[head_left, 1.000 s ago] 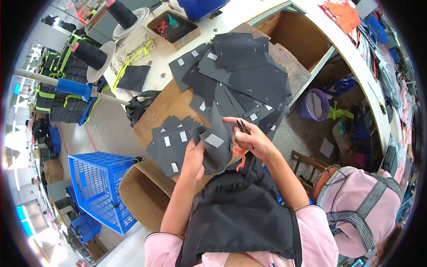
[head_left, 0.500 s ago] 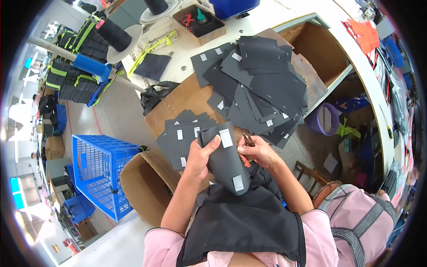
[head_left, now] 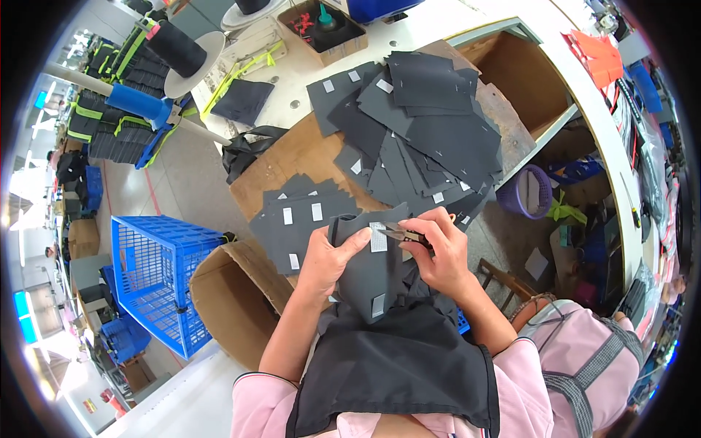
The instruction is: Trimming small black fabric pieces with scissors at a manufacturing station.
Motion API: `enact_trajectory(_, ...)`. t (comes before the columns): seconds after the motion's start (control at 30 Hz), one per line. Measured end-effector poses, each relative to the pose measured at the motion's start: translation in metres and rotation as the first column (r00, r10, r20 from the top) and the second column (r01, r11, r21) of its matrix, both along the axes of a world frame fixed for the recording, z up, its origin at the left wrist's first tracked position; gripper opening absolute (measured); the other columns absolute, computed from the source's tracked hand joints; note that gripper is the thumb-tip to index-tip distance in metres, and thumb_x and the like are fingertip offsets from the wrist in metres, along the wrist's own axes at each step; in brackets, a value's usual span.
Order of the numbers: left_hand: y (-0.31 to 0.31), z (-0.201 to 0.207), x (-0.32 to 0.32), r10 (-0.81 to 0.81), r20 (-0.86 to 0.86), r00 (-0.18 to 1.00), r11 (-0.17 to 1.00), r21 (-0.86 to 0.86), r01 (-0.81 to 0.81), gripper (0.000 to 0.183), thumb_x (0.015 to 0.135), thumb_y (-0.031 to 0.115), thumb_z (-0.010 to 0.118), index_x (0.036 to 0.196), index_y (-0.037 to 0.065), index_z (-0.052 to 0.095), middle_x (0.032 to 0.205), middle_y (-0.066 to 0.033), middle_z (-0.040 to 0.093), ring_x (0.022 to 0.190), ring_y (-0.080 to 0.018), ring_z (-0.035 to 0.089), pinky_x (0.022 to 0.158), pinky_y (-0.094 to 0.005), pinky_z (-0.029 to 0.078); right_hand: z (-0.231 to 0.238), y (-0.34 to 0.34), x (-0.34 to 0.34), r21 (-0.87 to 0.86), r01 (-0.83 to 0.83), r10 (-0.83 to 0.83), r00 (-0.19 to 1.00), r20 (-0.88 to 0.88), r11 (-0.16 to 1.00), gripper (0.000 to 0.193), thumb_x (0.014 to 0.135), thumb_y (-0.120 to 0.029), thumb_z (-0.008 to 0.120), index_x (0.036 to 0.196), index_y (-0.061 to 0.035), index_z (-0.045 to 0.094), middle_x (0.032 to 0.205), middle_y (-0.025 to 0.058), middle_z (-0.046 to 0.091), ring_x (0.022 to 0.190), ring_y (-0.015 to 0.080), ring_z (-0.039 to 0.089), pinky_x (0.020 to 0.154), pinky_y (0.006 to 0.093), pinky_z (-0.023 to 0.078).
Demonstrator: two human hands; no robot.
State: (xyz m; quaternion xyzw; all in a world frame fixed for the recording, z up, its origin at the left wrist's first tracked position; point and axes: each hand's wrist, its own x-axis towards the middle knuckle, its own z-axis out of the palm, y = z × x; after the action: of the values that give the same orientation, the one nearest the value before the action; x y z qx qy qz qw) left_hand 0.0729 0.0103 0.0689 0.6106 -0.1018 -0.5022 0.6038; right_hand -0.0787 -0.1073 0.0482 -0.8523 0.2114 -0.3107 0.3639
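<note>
My left hand [head_left: 330, 261] grips a dark grey fabric panel [head_left: 359, 281], folded or curled over, thumb on its front face. Two white patches show on that face, an upper patch [head_left: 378, 237] and a lower one near the bottom end. In my right hand [head_left: 440, 252] is a pair of small thread snips [head_left: 404, 235], their pointed blades lying against the upper patch's right edge. Just beyond my left hand, a pile of similar grey panels [head_left: 303, 223] with white patches lies on a brown board [head_left: 274, 171].
A larger heap of grey panels [head_left: 438, 139] covers the board's right part. A blue crate [head_left: 164, 281] and an open cardboard box [head_left: 237, 303] stand at left. A purple basket [head_left: 524, 191] sits under the table at right. Another person [head_left: 595, 365] is close at my right.
My right hand has turned and brought the snips' blades onto the upper white patch. The panel in my left hand has shifted slightly and looks more flattened.
</note>
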Motion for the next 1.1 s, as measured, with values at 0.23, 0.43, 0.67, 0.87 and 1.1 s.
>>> enact_trajectory(0.23,0.001,0.0,0.001,-0.042,0.023,0.999,0.999,0.033,0.042,0.022,0.081,0.018,0.07,0.088,-0.001,0.064,0.079,-0.0035,0.064,0.068,-0.0092,0.058,0.062,-0.0237,0.048,0.002,-0.008,-0.001,-0.122,-0.031,0.037,0.998,0.05,0.992,0.033,0.061,0.001,0.073,0.092,-0.0042,0.064,0.075,0.0083,0.055,0.059,0.0201,0.053,0.05,0.0291,0.04)
enact_trajectory(0.43,0.001,-0.002,-0.001,-0.035,0.011,0.999,0.999,0.038,0.035,0.021,0.081,0.018,0.069,0.087,-0.001,0.064,0.078,-0.0031,0.064,0.066,-0.0087,0.057,0.061,-0.0235,0.047,-0.002,-0.008,-0.01,-0.068,-0.015,0.019,0.997,0.071,0.998,0.03,0.063,-0.003,0.073,0.092,-0.0069,0.063,0.076,0.0053,0.055,0.058,0.021,0.053,0.052,0.0301,0.042)
enact_trajectory(0.67,-0.001,0.001,-0.002,-0.077,0.046,0.996,0.996,0.048,0.075,0.02,0.081,0.018,0.069,0.086,-0.001,0.064,0.075,-0.0022,0.063,0.065,-0.0077,0.056,0.06,-0.0224,0.046,0.008,-0.011,-0.01,-0.09,-0.025,0.027,0.999,0.023,0.996,0.031,0.063,-0.004,0.073,0.092,-0.007,0.062,0.075,0.0049,0.055,0.058,0.021,0.053,0.051,0.0305,0.042)
enact_trajectory(0.87,0.001,0.002,-0.003,-0.08,0.056,0.995,0.996,0.036,0.078,0.02,0.081,0.018,0.069,0.085,-0.001,0.064,0.075,-0.0026,0.063,0.065,-0.0077,0.057,0.06,-0.0221,0.046,0.009,-0.008,-0.008,-0.212,-0.026,0.031,0.999,0.018,0.977,0.03,0.063,-0.006,0.073,0.091,-0.0054,0.062,0.072,0.0043,0.054,0.058,0.0199,0.053,0.051,0.03,0.042)
enact_trajectory(1.1,0.0,0.0,-0.005,-0.038,0.006,0.999,0.999,0.014,0.038,0.021,0.081,0.018,0.069,0.087,-0.001,0.064,0.076,-0.0036,0.064,0.066,-0.0085,0.058,0.059,-0.0227,0.047,0.003,-0.011,-0.014,0.121,-0.303,0.303,0.953,0.013,0.945,0.028,0.067,-0.003,0.071,0.093,-0.0038,0.062,0.074,0.0041,0.051,0.063,0.0172,0.054,0.049,0.0275,0.041)
